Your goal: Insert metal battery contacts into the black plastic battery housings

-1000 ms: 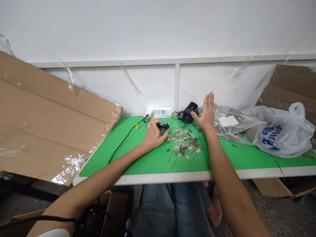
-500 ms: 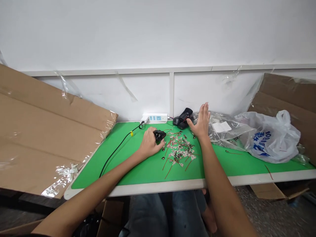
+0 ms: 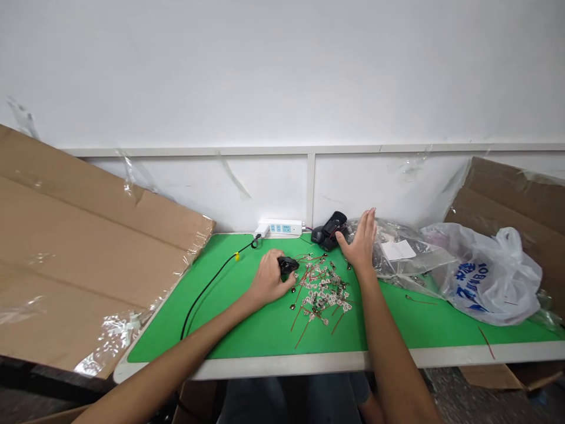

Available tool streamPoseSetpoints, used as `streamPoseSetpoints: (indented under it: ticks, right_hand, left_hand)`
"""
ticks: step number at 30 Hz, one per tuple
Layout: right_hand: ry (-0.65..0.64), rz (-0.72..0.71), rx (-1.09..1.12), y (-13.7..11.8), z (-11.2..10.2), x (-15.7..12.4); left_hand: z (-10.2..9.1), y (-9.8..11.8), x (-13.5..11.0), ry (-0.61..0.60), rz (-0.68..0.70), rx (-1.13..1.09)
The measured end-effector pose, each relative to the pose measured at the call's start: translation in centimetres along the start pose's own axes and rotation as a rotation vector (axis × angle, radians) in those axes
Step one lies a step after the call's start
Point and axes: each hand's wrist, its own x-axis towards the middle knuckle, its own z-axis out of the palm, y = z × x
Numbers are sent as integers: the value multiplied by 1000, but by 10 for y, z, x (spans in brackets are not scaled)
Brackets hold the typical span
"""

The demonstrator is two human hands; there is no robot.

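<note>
Your left hand (image 3: pixel 270 278) has its fingers closed on 1 small black part (image 3: pixel 288 267), held at the left edge of the pile of red-wired metal pieces (image 3: pixel 325 296) on the green mat (image 3: pixel 247 341). Your right hand (image 3: pixel 359 246) is raised beside the right of that pile (fingers straight, thumb spread wide), near the bulky black pieces (image 3: pixel 329 231) by the power strip (image 3: pixel 288 228).
</note>
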Motion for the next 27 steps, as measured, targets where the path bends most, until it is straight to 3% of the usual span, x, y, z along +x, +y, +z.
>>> streamPoseSetpoints:
  ticks: [16, 27]
  right_hand:
    - [-99, 18, -62, -5, 4, 1]
    - [-144, -19, -85, -11, 11, 5]
  left_hand:
    - [-4, 3, -3, -41, -64, -49]
    - [-8, 0, -1, -23, -3, -188]
